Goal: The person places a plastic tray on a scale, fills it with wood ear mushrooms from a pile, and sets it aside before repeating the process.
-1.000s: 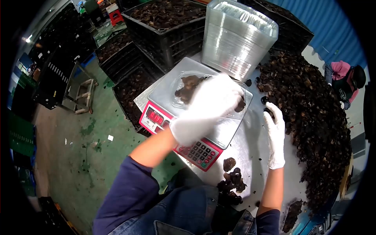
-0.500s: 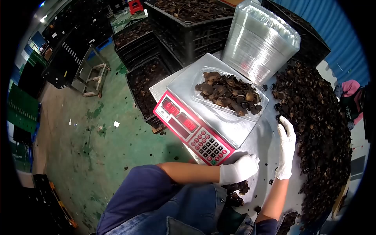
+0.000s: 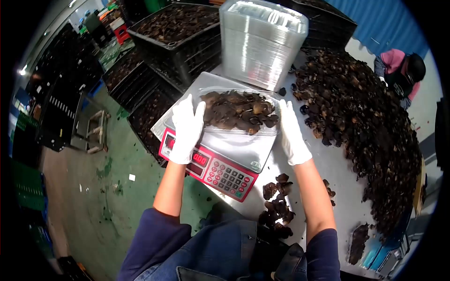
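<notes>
A clear plastic tray (image 3: 220, 128) filled with dark brown wood ear mushrooms (image 3: 239, 111) sits over the steel plate of a red weighing scale (image 3: 229, 175). My gloved left hand (image 3: 187, 131) is at the tray's left end, thumb against its edge and fingers reaching along the side, and covers part of the scale's display. At the opposite end, my gloved right hand (image 3: 292, 133) has its straight fingers along the rim. Both hands hold the tray between them. A small loose heap of mushrooms (image 3: 276, 213) lies on the metal table close to my body.
A tall stack of clear trays (image 3: 262, 44) stands behind the scale. To the right spreads a large mushroom pile (image 3: 361, 126), with another person (image 3: 401, 75) beyond it. Black crates (image 3: 180, 51) of mushrooms stand at the back left. Another filled tray (image 3: 359, 243) lies at lower right.
Both hands have moved forward to the ends of the tray; the left was low by the loose mushrooms, the right beside the pile. The tray has turned slightly on the scale. My view has shifted right.
</notes>
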Demonstrator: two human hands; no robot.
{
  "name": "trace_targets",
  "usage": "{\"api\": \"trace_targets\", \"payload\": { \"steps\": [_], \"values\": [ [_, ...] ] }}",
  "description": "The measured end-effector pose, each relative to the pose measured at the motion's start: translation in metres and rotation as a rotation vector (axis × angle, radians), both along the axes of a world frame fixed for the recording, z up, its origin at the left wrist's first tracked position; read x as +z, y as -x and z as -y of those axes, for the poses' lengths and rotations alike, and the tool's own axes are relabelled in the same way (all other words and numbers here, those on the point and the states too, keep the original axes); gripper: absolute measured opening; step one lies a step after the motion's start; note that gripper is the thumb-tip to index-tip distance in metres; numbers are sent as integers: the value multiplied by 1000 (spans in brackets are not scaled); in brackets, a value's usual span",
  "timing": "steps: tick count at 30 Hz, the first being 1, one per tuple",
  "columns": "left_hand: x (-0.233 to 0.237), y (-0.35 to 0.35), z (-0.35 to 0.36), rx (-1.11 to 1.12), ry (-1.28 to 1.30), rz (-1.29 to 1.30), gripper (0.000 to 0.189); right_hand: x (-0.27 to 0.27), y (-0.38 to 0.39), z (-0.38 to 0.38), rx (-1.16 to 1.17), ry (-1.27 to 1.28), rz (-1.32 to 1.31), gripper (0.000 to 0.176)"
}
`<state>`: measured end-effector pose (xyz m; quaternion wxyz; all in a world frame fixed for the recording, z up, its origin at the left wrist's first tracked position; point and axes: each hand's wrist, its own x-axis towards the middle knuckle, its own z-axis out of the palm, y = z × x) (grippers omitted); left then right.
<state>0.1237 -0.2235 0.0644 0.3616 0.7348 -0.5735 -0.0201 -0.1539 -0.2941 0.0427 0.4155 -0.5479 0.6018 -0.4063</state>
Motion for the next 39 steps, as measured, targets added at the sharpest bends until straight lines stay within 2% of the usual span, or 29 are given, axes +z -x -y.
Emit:
{"api": "trace_targets", "payload": {
  "steps": [1, 2, 3, 4, 6, 7, 9, 10, 11, 13, 15, 16, 18, 20, 22, 24, 26, 28, 30, 31, 32, 34, 35, 36, 38, 39],
  "values": [
    [-4, 4, 0, -4, 16, -8, 58, -3, 2, -1, -18, 2, 3, 76],
    [-6, 9, 0, -10, 31, -18, 58, -8, 6, -1, 72, -14, 378, 72],
    [3, 21, -3, 11, 43, -61, 49, -4, 8, -7, 162, -24, 751, 67],
    [6, 31, -5, -12, 39, -64, 49, -4, 0, -20, -86, 108, 564, 53],
    [9, 50, -8, -84, 83, -60, 51, 30, 21, -38, -36, -105, 548, 56],
    [9, 57, -9, -131, 26, -95, 53, 32, 33, -45, -63, -99, 546, 56],
    [10, 84, -16, -217, 56, -185, 58, 34, 62, -62, -102, -126, 809, 52],
    [12, 100, -22, -273, 84, -275, 62, 33, 80, -73, -132, -114, 806, 52],
    [31, 117, -34, -331, -66, -257, 66, 32, 99, -89, -131, -70, 849, 49],
    [20, 145, -44, -488, -65, -267, 69, 34, 137, -127, -171, 12, 860, 46],
    [37, 173, -60, -649, -150, -278, 71, 44, 165, -174, -347, 29, 814, 46],
    [41, 181, -59, -718, -286, -296, 69, 48, 178, -199, -457, 29, 784, 47],
    [48, 189, -51, -835, -168, -212, 65, 48, 202, -254, -702, 60, 739, 47],
    [71, 187, -22, -846, -75, -282, 59, 31, 232, -329, -564, 219, 20, 49],
    [90, 182, 17, -768, 128, -304, 55, 16, 250, -378, -669, 226, 93, 51],
    [91, 132, 119, -692, 459, 218, 51, 6, 265, -429, -947, 155, 170, 52],
    [111, 101, 191, -580, 639, 428, 47, 5, 273, -458, -1143, 312, 838, 48],
    [134, 71, 240, -477, 539, 597, 43, -16, 276, -492, -1280, 359, 682, 43],
    [150, 34, 285, -652, 373, 642, 36, -42, 289, -527, -1359, 387, 683, 45],
    [147, 16, 313, -839, 260, 437, 29, -43, 290, -535, -1416, 359, 677, 45],
    [158, 25, 304, -812, 239, 523, 25, -45, 293, -538, -1426, 349, 692, 44],
    [176, 36, 287, -795, 245, 636, 20, -50, 296, -542, -1370, 324, 669, 43],
    [191, 44, 272, -792, 84, 612, 20, -52, 295, -541, -1351, 331, 686, 45],
    [195, 44, 273, -846, 123, 628, 18, -67, 305, -547, -1234, 330, 734, 47],
    [187, 25, 313, -906, 118, 284, 14, -78, 312, -554, -1110, 284, 712, 50],
    [195, 23, 313, -889, 56, 331, 14, -88, 322, -559, -1001, 304, 757, 53]
  ]
}}
